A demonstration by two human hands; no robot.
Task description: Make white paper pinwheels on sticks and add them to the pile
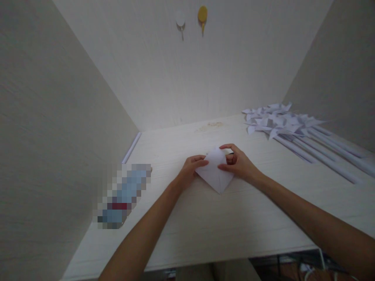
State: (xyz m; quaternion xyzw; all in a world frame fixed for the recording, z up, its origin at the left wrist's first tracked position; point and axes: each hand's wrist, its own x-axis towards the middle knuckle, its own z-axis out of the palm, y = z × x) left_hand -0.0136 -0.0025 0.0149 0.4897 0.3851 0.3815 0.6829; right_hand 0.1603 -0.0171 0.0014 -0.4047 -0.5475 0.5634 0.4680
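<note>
A white sheet of paper, folded or creased into a diamond shape, is held just over the table between my two hands. My left hand grips its left corner, thumb on top and fingers partly hidden behind. On the other side my right hand pinches the right part, with the thumb on the face and the index finger at the top corner. A small dark item shows by the right fingers, too little of it visible to name. Faint crease lines run down to the paper's lower point.
White paper pinwheels on rolled-paper sticks lie piled at the right. A white paper roll rests along the left wall. Nearer on the left is a pixelated object. White and yellow hooks hang on the back wall.
</note>
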